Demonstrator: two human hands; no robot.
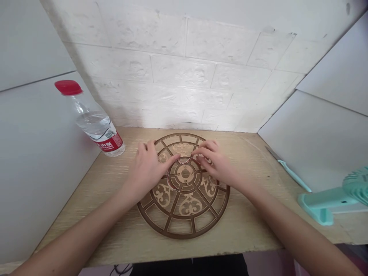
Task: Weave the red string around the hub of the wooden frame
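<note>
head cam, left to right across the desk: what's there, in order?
water bottle → left hand → right hand → teal-handled knife → mint fan. Both hands rest on the brown openwork disc, so it is left out of the order.

bottle left of disc, fan right

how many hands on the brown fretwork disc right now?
2: left hand rests on the disc left of its hub, right hand right of the hub, fingertips close together at the hub's far side. No other hands in view.
</note>
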